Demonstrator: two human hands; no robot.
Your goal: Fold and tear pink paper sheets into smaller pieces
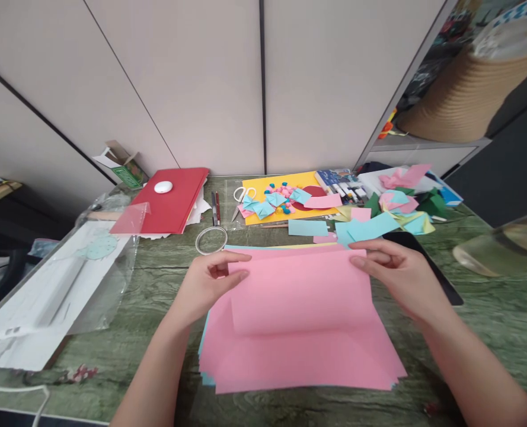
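A pink sheet of paper [299, 296] is held up by its two upper corners. My left hand [205, 281] pinches the left corner between thumb and fingers. At the right corner, my right hand [394, 270] grips it the same way. Beneath lies a stack of pink paper [307, 365], with light blue edges showing at its sides and bottom. Just beyond the sheet, light blue paper strips [307, 228] and small pink pieces lie on the table. A roll of clear tape [211, 240] rests past my left hand.
White scissors [244, 194], a yellow sheet [263, 184] with folded paper bits, and a red folder [169, 201] lie at the back. Paper flowers [399, 201] are at back right, near a glass jar [503, 246]. A white power strip [58, 290] is at left.
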